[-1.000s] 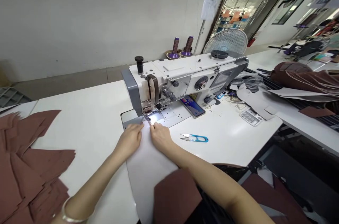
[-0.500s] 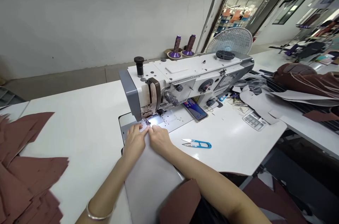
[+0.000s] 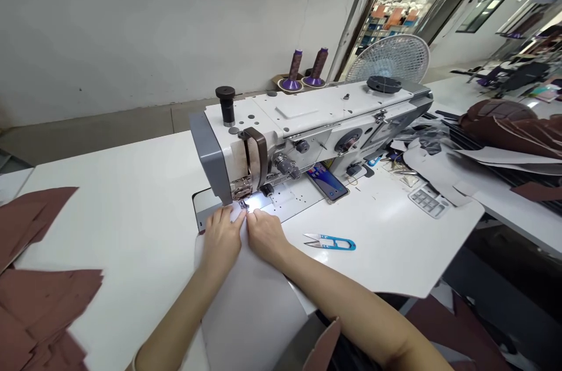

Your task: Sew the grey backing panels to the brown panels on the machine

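A pale grey fabric panel (image 3: pixel 250 306) runs from the lap up over the table edge to the presser foot (image 3: pixel 243 203) of a white sewing machine (image 3: pixel 267 119). My left hand (image 3: pixel 220 237) lies palm down on the panel, its fingers resting on it and the thumb stretched toward the needle area. Close beside it, my right hand (image 3: pixel 267 234) has its fingers curled and pinched on the panel's right part just in front of the foot. A lamp lights the needle plate there. The stitching point is partly hidden by the fingers.
Blue-handled thread snips (image 3: pixel 336 242) lie right of my right hand. A phone (image 3: pixel 327 182) rests under the machine arm. Brown cut pieces (image 3: pixel 48 318) are stacked at left. Two thread cones (image 3: pixel 295 69) and a fan (image 3: pixel 390 61) stand behind the machine.
The view has shifted slightly, so the machine and snips sit a little differently. Both hands stay at the presser foot; the brown flap at the lap has turned and shows less of its face.
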Tool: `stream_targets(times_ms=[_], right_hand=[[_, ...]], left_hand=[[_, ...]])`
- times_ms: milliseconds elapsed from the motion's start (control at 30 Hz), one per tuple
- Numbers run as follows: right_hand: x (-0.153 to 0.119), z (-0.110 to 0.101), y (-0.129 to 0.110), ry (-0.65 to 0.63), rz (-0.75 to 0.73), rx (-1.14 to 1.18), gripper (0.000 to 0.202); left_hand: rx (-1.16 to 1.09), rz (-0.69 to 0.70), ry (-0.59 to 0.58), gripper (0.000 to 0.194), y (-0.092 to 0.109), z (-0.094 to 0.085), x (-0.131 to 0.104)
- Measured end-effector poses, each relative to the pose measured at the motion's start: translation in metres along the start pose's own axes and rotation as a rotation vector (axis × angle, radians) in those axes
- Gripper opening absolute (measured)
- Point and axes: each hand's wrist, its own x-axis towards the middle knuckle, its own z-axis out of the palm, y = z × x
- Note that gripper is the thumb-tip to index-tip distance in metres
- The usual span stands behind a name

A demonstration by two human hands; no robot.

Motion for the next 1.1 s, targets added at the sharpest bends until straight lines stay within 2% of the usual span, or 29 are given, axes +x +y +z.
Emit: stream_targets(times_ms=[600, 1100], right_hand=[[0.0005, -0.0049, -0.0005, -0.027, -0.024, -0.007, 0.017], [-0.0019, -0.0051, -0.0036, -0.009, -0.038, -0.044, 0.017]], left_hand=[[-0.009, 0.041, 0.153, 0.038, -0.0022, 0.0033, 0.0006], [-0.066, 0.045, 0.175, 0.035, -0.0036, 0.0048, 0.0003]])
